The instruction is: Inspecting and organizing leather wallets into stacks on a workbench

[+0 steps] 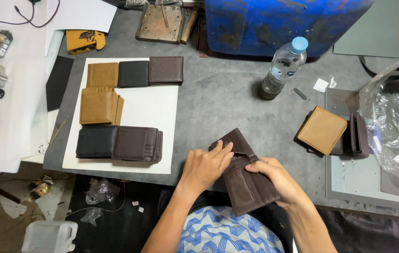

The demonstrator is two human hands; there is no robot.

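Wallet [246, 180] dark brown leather, unfolded | both hands: left [205, 165], right [274, 177] gripping it

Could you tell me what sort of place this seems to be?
Probably a small leather-goods workshop: sorted wallet stacks lie on a white sheet, both hands hold an open brown wallet at a grey workbench, and a metal tool block sits behind.

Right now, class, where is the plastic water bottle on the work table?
In the head view the plastic water bottle stands upright on the grey table, right of centre, just in front of the blue drum and left of the tan wallet.
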